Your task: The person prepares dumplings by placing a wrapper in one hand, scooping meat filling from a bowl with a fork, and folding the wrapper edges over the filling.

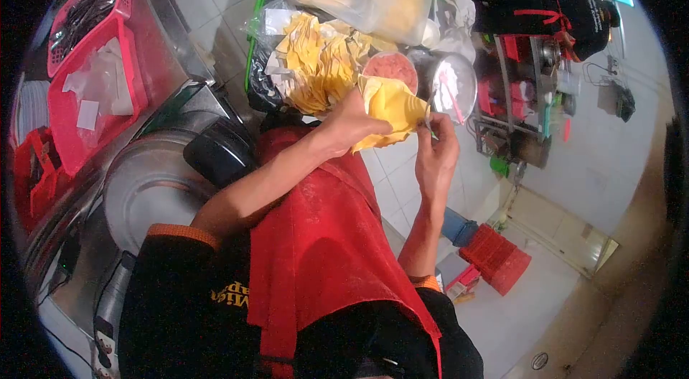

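Note:
My left hand (352,124) is closed around yellow dough wrappers (391,108), which lie open over the fingers with the thumb on top. At their right edge my right hand (438,153) pinches a thin, stick-like utensil (429,120), mostly hidden by the fingertips. Just beyond the wrappers stands a bowl of pink minced filling (391,69), partly covered by them. To its right is a metal bowl (470,85) with white contents and a pink spoon (446,85). Left of the filling, yellow folded dough pieces (316,59) are heaped.
Translucent plastic containers (402,2) with yellow pieces stand behind the heap. A large round metal lid (154,185) and pink baskets (90,103) are at my left. Red stacked crates (495,257) stand on the floor at right. Another person in black (531,9) is beyond the bowls.

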`<action>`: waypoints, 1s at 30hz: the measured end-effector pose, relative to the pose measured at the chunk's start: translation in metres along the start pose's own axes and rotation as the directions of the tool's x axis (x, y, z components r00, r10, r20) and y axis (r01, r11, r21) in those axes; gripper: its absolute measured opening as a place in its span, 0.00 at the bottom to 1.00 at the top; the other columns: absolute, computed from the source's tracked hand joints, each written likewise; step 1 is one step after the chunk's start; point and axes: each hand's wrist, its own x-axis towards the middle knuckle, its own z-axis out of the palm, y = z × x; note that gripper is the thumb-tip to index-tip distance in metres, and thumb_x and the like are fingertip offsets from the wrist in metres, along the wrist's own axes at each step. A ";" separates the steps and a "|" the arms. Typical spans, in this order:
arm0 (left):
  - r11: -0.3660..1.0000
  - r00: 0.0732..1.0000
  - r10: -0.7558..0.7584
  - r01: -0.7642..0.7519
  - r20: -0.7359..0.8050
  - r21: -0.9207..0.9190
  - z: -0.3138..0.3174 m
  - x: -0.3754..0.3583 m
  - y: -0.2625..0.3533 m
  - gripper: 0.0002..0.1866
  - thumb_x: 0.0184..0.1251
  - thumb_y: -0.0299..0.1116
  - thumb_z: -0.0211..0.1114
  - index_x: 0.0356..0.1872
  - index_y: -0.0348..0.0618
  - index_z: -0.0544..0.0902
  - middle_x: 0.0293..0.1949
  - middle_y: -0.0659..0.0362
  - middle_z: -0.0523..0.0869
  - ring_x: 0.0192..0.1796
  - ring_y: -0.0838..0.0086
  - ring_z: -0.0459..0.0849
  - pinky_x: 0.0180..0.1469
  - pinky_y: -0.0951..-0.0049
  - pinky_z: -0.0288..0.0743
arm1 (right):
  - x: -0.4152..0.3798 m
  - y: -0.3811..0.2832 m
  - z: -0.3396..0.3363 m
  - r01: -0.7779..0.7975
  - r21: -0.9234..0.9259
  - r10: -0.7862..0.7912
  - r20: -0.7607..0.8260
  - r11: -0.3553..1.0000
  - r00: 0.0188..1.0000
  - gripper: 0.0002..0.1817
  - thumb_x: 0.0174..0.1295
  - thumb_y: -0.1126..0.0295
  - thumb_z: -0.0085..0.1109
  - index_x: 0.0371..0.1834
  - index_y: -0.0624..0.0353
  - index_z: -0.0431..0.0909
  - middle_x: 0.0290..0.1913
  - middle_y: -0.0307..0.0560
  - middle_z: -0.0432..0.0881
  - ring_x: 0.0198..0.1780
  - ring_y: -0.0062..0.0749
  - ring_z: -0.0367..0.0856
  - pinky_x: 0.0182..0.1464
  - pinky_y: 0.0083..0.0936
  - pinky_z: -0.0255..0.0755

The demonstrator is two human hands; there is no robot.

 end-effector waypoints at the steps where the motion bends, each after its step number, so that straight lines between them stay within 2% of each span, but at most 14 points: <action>1: 1.000 1.000 0.000 0.000 0.001 0.000 0.001 0.000 0.001 0.30 0.48 0.11 0.61 0.58 0.34 0.72 0.49 0.55 0.83 0.49 0.71 0.85 0.48 0.72 0.81 | 0.000 0.000 -0.001 -0.023 -0.054 0.022 -0.019 0.998 1.000 0.05 0.66 0.80 0.53 0.43 0.67 0.73 0.30 0.45 0.79 0.33 0.20 0.74 0.35 0.21 0.71; 3: 0.998 0.999 -0.021 0.023 0.033 -0.065 0.003 -0.001 0.005 0.31 0.47 0.11 0.59 0.59 0.33 0.71 0.50 0.54 0.83 0.50 0.70 0.85 0.49 0.71 0.81 | 0.001 -0.001 -0.002 -0.058 -0.104 0.056 -0.019 0.993 0.998 0.06 0.66 0.80 0.53 0.44 0.67 0.73 0.30 0.47 0.79 0.33 0.20 0.74 0.35 0.21 0.72; 5: 0.998 0.999 -0.034 0.035 0.036 -0.046 0.001 -0.001 0.005 0.31 0.47 0.11 0.59 0.59 0.33 0.71 0.50 0.54 0.83 0.50 0.70 0.85 0.49 0.71 0.81 | 0.003 0.001 -0.001 -0.092 -0.153 0.090 -0.018 0.984 0.996 0.06 0.65 0.80 0.53 0.44 0.67 0.73 0.30 0.48 0.80 0.33 0.20 0.75 0.36 0.20 0.72; 7: 0.998 0.998 -0.047 0.048 0.038 -0.027 0.000 -0.001 0.003 0.31 0.48 0.11 0.58 0.59 0.33 0.71 0.50 0.54 0.83 0.50 0.70 0.85 0.50 0.71 0.81 | 0.003 0.008 0.003 -0.013 -0.055 0.010 -0.060 0.998 0.998 0.06 0.64 0.80 0.55 0.43 0.67 0.73 0.32 0.46 0.82 0.32 0.22 0.76 0.34 0.21 0.72; 9: 0.990 1.000 0.012 -0.012 0.004 -0.139 0.000 -0.001 0.000 0.31 0.48 0.11 0.58 0.59 0.33 0.72 0.49 0.54 0.83 0.49 0.70 0.85 0.48 0.72 0.81 | 0.002 0.006 0.005 -0.012 -0.002 0.012 -0.052 1.000 0.999 0.07 0.63 0.80 0.57 0.43 0.66 0.73 0.33 0.45 0.82 0.31 0.21 0.76 0.32 0.20 0.71; 11: 0.994 1.000 -0.009 0.011 0.016 -0.104 -0.005 0.001 -0.001 0.31 0.48 0.11 0.59 0.60 0.33 0.71 0.49 0.55 0.83 0.49 0.71 0.85 0.49 0.72 0.81 | -0.001 -0.002 0.006 -0.011 0.050 0.013 -0.045 0.999 0.999 0.09 0.62 0.79 0.59 0.44 0.65 0.72 0.33 0.45 0.82 0.30 0.21 0.76 0.30 0.18 0.70; 13: 0.997 0.999 -0.030 0.032 0.028 -0.068 -0.006 0.002 0.001 0.31 0.48 0.11 0.60 0.60 0.34 0.71 0.49 0.55 0.83 0.49 0.71 0.85 0.49 0.71 0.81 | -0.006 -0.014 0.005 -0.251 0.134 0.249 0.032 0.959 0.968 0.14 0.60 0.78 0.63 0.47 0.63 0.71 0.35 0.44 0.82 0.29 0.16 0.75 0.28 0.14 0.67; 15: 0.999 0.999 -0.024 0.025 0.029 -0.031 -0.004 0.001 0.003 0.32 0.51 0.12 0.65 0.61 0.37 0.71 0.52 0.57 0.82 0.54 0.72 0.83 0.57 0.70 0.78 | -0.007 -0.003 0.007 -0.254 0.196 0.245 0.072 0.947 0.967 0.16 0.60 0.78 0.64 0.49 0.62 0.70 0.34 0.45 0.82 0.29 0.14 0.74 0.27 0.13 0.65; 16: 0.999 0.999 -0.026 0.027 0.030 -0.031 -0.003 0.000 0.002 0.32 0.51 0.12 0.65 0.61 0.37 0.71 0.52 0.57 0.82 0.54 0.72 0.83 0.57 0.70 0.78 | -0.008 0.001 0.008 -0.258 0.257 0.237 0.110 0.931 0.965 0.19 0.59 0.78 0.65 0.51 0.62 0.69 0.33 0.45 0.82 0.29 0.13 0.74 0.27 0.12 0.64; 20: 1.000 0.999 0.011 -0.012 -0.030 -0.019 -0.001 0.000 -0.001 0.30 0.51 0.13 0.66 0.60 0.36 0.72 0.52 0.58 0.82 0.53 0.72 0.83 0.56 0.70 0.78 | -0.012 -0.005 0.007 -0.268 0.211 0.257 0.078 0.940 0.963 0.17 0.59 0.78 0.66 0.49 0.62 0.70 0.30 0.43 0.82 0.29 0.12 0.73 0.26 0.12 0.63; 22: 1.000 0.998 0.011 -0.012 -0.062 -0.014 -0.002 0.000 -0.002 0.31 0.51 0.13 0.66 0.60 0.36 0.72 0.52 0.58 0.82 0.54 0.72 0.83 0.57 0.70 0.77 | -0.013 -0.005 0.006 -0.228 0.064 0.225 0.047 0.972 0.973 0.14 0.59 0.77 0.66 0.46 0.63 0.73 0.28 0.41 0.81 0.28 0.11 0.71 0.27 0.12 0.63; 26: 1.000 0.998 0.006 -0.007 -0.056 -0.010 -0.002 0.000 0.002 0.33 0.49 0.12 0.64 0.61 0.35 0.70 0.51 0.59 0.81 0.54 0.72 0.82 0.58 0.71 0.75 | -0.015 0.003 0.006 -0.206 0.152 0.208 0.004 0.967 0.978 0.10 0.60 0.76 0.65 0.42 0.65 0.76 0.28 0.38 0.80 0.28 0.12 0.70 0.28 0.14 0.64; 28: 1.000 0.998 0.011 -0.012 -0.063 -0.014 -0.002 0.001 0.001 0.33 0.48 0.12 0.64 0.62 0.35 0.70 0.51 0.59 0.81 0.54 0.72 0.82 0.59 0.71 0.74 | -0.013 0.008 0.005 -0.328 0.085 0.318 0.113 0.941 0.941 0.07 0.62 0.75 0.62 0.41 0.66 0.77 0.27 0.37 0.80 0.27 0.14 0.70 0.30 0.16 0.65; 30: 1.000 0.999 0.013 -0.013 -0.038 -0.009 -0.002 0.001 0.001 0.33 0.48 0.13 0.65 0.61 0.36 0.70 0.52 0.59 0.81 0.53 0.73 0.82 0.57 0.71 0.75 | -0.015 0.012 0.005 -0.322 0.098 0.305 0.159 0.942 0.939 0.07 0.63 0.74 0.61 0.40 0.66 0.78 0.29 0.36 0.80 0.28 0.14 0.71 0.31 0.16 0.66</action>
